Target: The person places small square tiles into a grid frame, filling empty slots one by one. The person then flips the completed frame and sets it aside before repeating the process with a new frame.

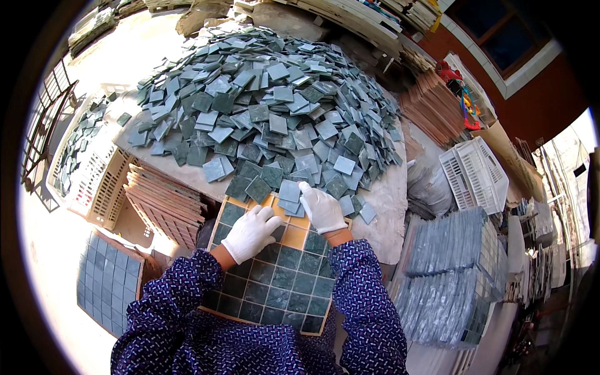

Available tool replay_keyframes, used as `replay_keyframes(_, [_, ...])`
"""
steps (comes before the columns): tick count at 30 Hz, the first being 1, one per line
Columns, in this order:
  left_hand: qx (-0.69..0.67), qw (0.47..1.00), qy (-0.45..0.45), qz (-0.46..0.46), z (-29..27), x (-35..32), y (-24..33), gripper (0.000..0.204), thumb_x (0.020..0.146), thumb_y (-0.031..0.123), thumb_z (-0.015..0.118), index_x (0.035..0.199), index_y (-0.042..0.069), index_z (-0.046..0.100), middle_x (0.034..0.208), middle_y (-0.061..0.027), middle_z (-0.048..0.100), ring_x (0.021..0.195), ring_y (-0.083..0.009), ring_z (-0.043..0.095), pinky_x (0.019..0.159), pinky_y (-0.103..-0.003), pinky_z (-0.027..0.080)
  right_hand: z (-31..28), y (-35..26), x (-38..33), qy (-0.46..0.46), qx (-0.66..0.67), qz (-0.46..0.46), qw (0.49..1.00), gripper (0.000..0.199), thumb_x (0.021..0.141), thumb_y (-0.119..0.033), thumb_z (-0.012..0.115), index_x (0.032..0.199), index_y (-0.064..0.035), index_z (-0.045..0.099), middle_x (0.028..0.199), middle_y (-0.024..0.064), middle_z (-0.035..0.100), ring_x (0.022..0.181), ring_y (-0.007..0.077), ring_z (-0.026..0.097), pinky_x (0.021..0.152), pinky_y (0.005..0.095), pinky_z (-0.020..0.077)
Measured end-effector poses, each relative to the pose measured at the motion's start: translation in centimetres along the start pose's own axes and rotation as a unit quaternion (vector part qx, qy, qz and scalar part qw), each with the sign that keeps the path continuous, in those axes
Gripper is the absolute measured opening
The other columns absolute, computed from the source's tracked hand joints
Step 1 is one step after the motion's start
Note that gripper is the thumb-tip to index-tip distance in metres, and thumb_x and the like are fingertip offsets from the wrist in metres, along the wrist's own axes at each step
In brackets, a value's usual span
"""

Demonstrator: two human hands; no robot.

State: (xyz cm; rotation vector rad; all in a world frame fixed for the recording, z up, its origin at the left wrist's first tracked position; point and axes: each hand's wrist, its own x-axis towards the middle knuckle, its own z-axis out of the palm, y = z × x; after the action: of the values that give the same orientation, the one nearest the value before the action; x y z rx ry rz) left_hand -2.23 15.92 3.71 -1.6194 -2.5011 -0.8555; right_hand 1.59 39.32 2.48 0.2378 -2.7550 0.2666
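An orange grid tray (294,237) lies in front of me, most of its cells filled with square dark green tiles (284,284). My left hand (251,233), in a white glove, rests flat on the tiles near the tray's upper part. In a matching white glove, my right hand (321,207) is at the tray's far edge, fingers on a few loose pale green tiles (289,191) lying there. Beyond it spreads a big heap of loose green tiles (269,106) on a stone slab.
A stack of brown grid trays (164,203) sits at left beside a white crate (94,181). A finished tile sheet (107,279) lies lower left. Stacks of tile sheets (453,281) and a white basket (475,175) stand at right.
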Motion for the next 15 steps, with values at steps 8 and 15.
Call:
replay_keyframes(8, [-0.047,0.994,-0.031,0.090,0.9,-4.6,0.4,0.027,0.077,0.016,0.065,0.102,0.010,0.058,0.096,-0.0073,0.055,0.089,-0.0264,0.058,0.077,-0.037,0.050,-1.5,-1.7,-1.5,-0.072,0.056,0.044,0.995,0.070,0.072,-0.021,0.077,0.135,-0.0126,0.046,0.121,0.0117,0.056,0.107,0.0316,0.057,0.087,0.0402,0.0498])
replay_keyframes(15, [-0.045,0.998,-0.023,-0.036,1.8,-3.3,-0.2,0.046,0.075,0.019,0.073,0.115,0.007,0.055,0.122,-0.0128,0.053,0.102,-0.0340,0.057,0.087,-0.039,0.049,0.3,-0.6,-0.4,-0.008,-0.006,-0.070,0.997,0.056,0.082,-0.016,0.064,0.135,-0.0127,0.046,0.100,0.0094,0.061,0.084,0.0321,0.061,0.075,0.0411,0.0517])
